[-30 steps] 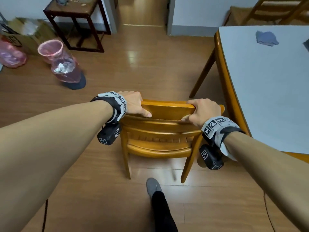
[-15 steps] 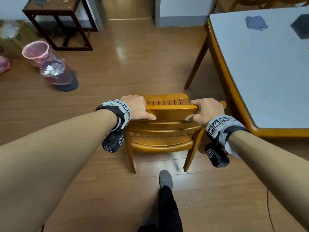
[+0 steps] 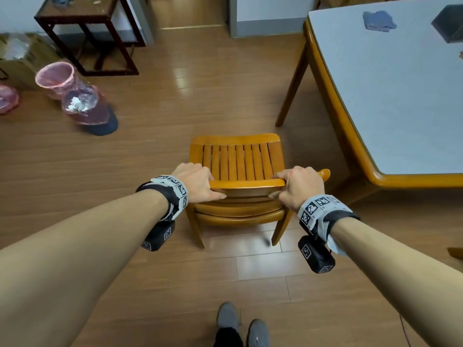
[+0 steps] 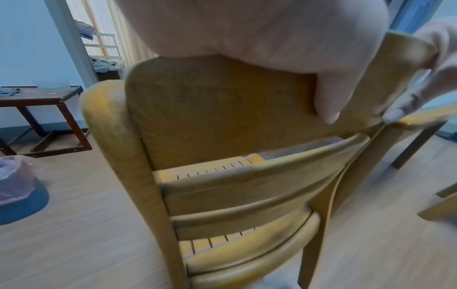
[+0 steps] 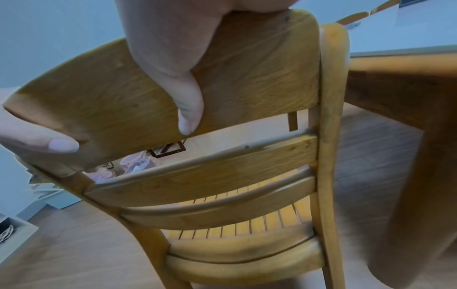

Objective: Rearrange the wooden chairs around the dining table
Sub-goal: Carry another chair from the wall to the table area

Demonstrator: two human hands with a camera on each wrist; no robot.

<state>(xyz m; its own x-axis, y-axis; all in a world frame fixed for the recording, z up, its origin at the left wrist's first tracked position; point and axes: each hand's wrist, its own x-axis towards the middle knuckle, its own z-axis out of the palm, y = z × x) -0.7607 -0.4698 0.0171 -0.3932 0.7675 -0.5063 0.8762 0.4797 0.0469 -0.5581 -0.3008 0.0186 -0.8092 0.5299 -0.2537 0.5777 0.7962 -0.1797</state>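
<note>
A wooden chair with a slatted seat stands on the floor just left of the dining table, its back toward me. My left hand grips the left end of the chair's top rail, thumb on the near face. My right hand grips the right end the same way. In the left wrist view the left hand wraps over the top rail. The right wrist view shows the right hand curled over the rail, beside the table's wooden edge.
A dark side table stands at the back left. Pink-lined bins sit on the floor at left. A blue cloth and a dark object lie on the dining table. My feet are behind the chair.
The chair has come back toward me and more upright, so its slatted seat now shows. Both hands keep their grip on the top rail. My feet have stepped back.
</note>
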